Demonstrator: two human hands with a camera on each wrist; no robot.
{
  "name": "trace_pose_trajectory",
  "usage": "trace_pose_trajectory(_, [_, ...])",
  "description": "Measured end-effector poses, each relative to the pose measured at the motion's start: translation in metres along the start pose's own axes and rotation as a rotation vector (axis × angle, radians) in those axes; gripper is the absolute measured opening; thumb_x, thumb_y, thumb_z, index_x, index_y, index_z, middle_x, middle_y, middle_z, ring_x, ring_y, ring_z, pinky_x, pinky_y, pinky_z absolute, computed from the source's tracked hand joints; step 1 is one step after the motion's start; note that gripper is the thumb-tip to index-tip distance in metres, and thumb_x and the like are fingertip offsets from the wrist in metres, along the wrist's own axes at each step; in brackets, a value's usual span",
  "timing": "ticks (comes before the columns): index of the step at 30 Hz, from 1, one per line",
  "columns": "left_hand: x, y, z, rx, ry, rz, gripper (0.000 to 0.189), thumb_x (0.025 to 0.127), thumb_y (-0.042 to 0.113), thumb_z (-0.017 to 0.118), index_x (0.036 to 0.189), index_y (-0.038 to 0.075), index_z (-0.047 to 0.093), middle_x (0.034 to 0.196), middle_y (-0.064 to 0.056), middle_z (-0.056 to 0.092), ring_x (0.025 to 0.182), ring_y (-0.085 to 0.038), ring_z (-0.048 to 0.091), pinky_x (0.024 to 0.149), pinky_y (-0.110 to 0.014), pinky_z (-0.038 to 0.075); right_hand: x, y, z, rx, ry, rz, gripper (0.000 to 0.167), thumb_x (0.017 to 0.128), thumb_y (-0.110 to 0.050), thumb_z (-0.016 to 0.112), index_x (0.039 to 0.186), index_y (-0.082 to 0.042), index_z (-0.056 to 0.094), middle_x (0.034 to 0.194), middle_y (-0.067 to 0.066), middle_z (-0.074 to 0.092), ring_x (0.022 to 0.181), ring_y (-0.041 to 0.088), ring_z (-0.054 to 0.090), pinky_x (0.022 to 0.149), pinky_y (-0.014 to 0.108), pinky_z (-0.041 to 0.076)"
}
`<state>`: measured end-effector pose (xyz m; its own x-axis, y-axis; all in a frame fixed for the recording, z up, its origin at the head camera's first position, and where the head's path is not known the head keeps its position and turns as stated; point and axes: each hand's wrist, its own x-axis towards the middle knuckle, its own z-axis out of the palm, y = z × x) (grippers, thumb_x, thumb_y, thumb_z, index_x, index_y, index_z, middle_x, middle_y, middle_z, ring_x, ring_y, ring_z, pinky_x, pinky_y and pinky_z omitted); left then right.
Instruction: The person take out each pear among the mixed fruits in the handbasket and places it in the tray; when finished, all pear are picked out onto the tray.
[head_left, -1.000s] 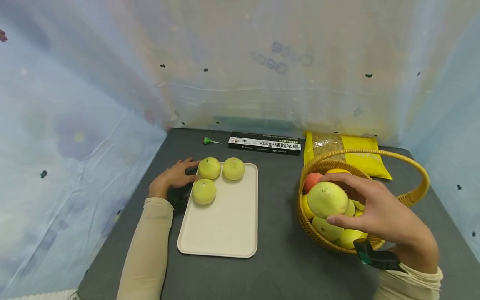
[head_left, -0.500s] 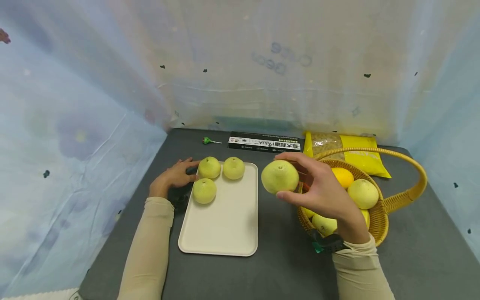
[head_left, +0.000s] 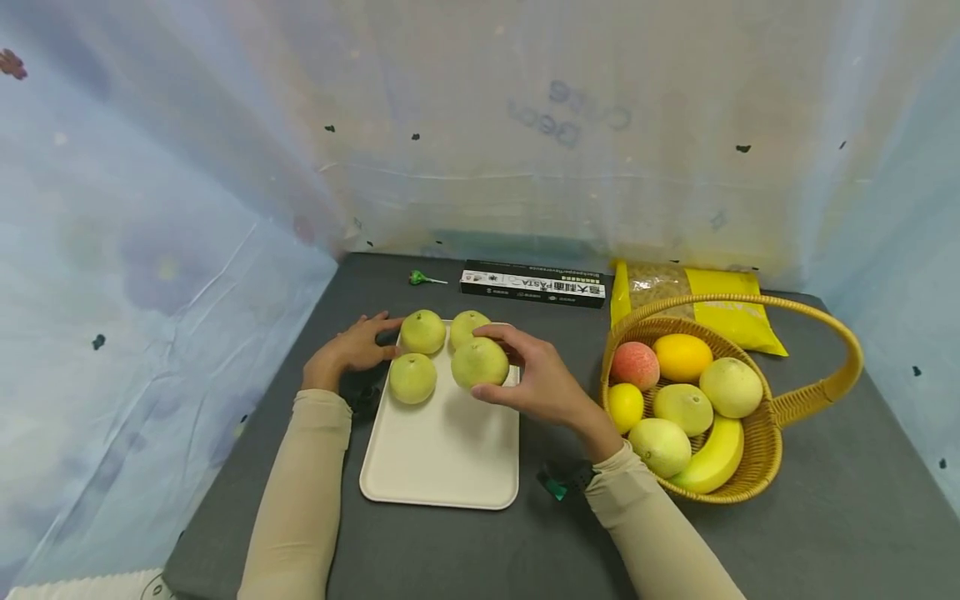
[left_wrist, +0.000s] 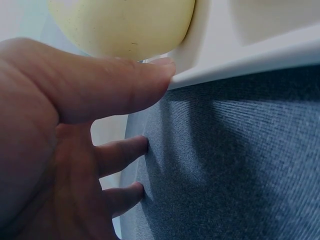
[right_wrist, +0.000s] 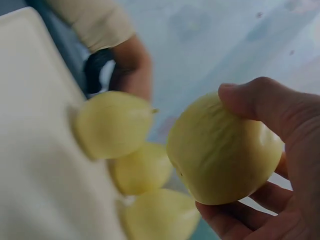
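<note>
My right hand (head_left: 536, 375) holds a round, pale yellow-green fruit (head_left: 480, 363) over the upper part of the cream tray (head_left: 450, 475). In the right wrist view its thumb lies on one side of that fruit (right_wrist: 225, 150) and the fingers curl round the other. On the tray sit three similar fruits: one at the back left corner (head_left: 422, 332), one beside it (head_left: 467, 323) partly hidden by the held fruit, and one in front (head_left: 412, 379). My left hand (head_left: 360, 346) rests at the tray's left edge, fingers spread; its thumb (left_wrist: 120, 85) touches the rim in the left wrist view.
A wicker basket (head_left: 765, 467) at right holds a peach (head_left: 635, 365), a banana (head_left: 716, 458), yellow fruits and several pale green fruits. Behind lie a yellow pasta bag (head_left: 727, 308), a black pasta box (head_left: 532, 285) and a green lollipop-like item (head_left: 420, 277). A plastic sheet hangs around the dark table.
My right hand has carried the pale yellow-green fruit left from above the basket to over the tray. The left hand has stayed at the tray's edge.
</note>
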<state>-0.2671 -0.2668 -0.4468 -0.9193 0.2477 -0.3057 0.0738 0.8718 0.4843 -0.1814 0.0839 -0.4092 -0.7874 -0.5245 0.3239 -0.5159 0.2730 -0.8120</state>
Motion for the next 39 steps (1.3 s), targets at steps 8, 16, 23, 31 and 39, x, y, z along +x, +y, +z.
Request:
trace_pose_trajectory(8, [-0.001,0.000,0.000,-0.003,-0.004,0.006,0.070,0.112,0.035,0.065,0.174,0.018,0.036,0.183,-0.025,0.011,0.166,-0.058,0.000,0.122,-0.089,0.002,0.006,0.031,0.033,0.042,0.015,0.038,0.071,0.084,-0.013,0.095,0.148,-0.008,0.064,0.148,0.009,0.066,0.124,0.025,0.072,0.108,0.039,0.061])
trace_pose_trajectory(16, [-0.004,0.000,0.000,-0.010,-0.007,-0.001,0.070,0.112,0.034,0.065,0.174,0.018,0.035,0.183,-0.025,0.010,0.167,-0.058,-0.001,0.123,-0.088,0.003,0.005,0.049,0.051,-0.058,0.012,0.038,0.073,0.086,-0.021,0.096,0.149,-0.005,0.064,0.146,0.008,0.069,0.125,0.022,0.071,0.104,0.041,0.063])
trace_pose_trajectory(23, [-0.002,0.002,0.000,-0.011,-0.005,-0.006,0.070,0.112,0.032,0.065,0.174,0.018,0.036,0.183,-0.024,0.010,0.167,-0.056,-0.001,0.124,-0.087,0.001,0.005,0.054,0.054,-0.094,0.041,0.051,0.072,0.084,-0.018,0.097,0.148,-0.008,0.066,0.144,0.009,0.070,0.126,0.022,0.070,0.103,0.038,0.063])
trace_pose_trajectory(31, [-0.002,-0.001,0.001,-0.008,-0.008,-0.004,0.070,0.111,0.033,0.066,0.173,0.019,0.036,0.183,-0.024,0.011,0.167,-0.058,-0.001,0.123,-0.089,0.002,0.004,0.053,0.056,-0.097,0.042,0.059,0.074,0.084,-0.017,0.097,0.150,-0.007,0.064,0.144,0.011,0.069,0.128,0.024,0.070,0.106,0.036,0.062])
trace_pose_trajectory(39, [0.000,-0.001,0.000,-0.030,0.000,0.011,0.071,0.111,0.037,0.066,0.174,0.019,0.036,0.183,-0.024,0.009,0.167,-0.058,-0.003,0.122,-0.089,-0.001,0.002,0.032,0.030,-0.225,-0.034,0.044,0.079,0.086,-0.020,0.096,0.155,-0.006,0.059,0.152,0.012,0.064,0.126,0.033,0.070,0.105,0.050,0.062])
